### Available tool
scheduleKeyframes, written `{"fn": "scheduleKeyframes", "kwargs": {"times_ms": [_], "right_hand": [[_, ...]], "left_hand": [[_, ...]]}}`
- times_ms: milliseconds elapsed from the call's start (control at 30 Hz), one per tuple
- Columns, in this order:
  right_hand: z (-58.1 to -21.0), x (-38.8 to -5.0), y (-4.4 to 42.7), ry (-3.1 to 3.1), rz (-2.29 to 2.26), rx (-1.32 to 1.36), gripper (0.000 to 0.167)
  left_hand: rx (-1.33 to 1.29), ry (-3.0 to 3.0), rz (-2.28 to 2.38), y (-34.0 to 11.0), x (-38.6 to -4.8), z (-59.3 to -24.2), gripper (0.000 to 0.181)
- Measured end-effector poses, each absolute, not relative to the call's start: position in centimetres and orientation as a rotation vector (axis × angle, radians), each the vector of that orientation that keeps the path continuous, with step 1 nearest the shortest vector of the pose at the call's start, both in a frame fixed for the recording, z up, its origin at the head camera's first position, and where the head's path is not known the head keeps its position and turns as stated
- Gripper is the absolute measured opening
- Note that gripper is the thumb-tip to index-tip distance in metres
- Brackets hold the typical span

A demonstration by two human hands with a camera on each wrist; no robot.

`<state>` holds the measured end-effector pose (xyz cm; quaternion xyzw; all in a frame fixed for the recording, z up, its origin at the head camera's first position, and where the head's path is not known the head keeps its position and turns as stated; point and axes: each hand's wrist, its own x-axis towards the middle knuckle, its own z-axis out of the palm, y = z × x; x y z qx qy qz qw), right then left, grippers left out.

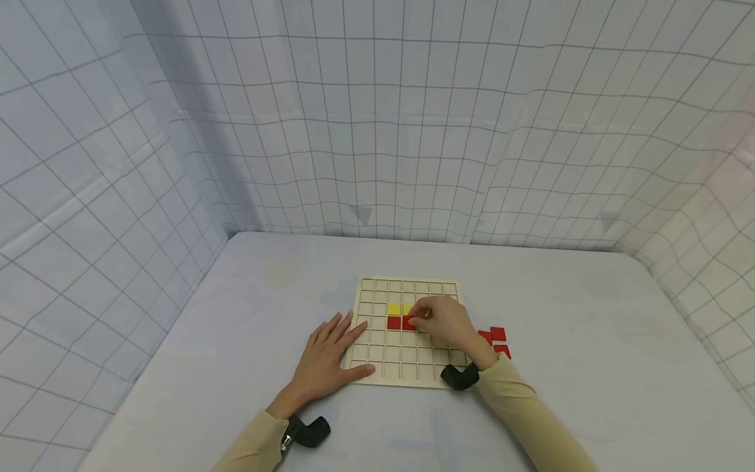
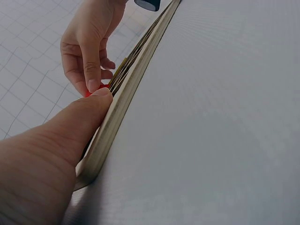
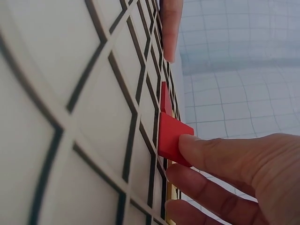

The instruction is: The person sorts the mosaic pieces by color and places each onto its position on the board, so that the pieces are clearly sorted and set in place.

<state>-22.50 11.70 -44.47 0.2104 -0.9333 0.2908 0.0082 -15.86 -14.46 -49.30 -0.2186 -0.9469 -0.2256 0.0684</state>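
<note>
A cream-coloured square board (image 1: 392,354) with raised grid lines lies on the table. My right hand (image 1: 445,322) is over its middle, pinching a red square tile (image 3: 173,136) between thumb and fingers; the tile is tilted over the grid. Beside it, another red tile (image 1: 394,322) sits in a cell to the left. Yellow tiles (image 1: 394,309) lie in the row behind, partly covered by the right hand. My left hand (image 1: 323,362) rests with spread fingers at the board's left edge, its thumb on the near left corner.
Several loose red tiles (image 1: 498,334) lie on the white table (image 1: 277,282) just right of the board, partly hidden by the right wrist. A white curtain with a dark grid (image 1: 413,131) hangs behind the table and along both sides.
</note>
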Motion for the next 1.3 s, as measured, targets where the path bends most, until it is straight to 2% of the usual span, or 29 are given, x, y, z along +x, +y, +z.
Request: {"fn": "scheduleKeyframes", "kwargs": {"times_ms": [1300], "right_hand": [[-44.46,-22.52,11.36,-2.935,0.885,0.581,0.007]], "left_hand": [[-0.652,-2.858,-0.722,-14.49,-15.82,-49.18,0.08]]}}
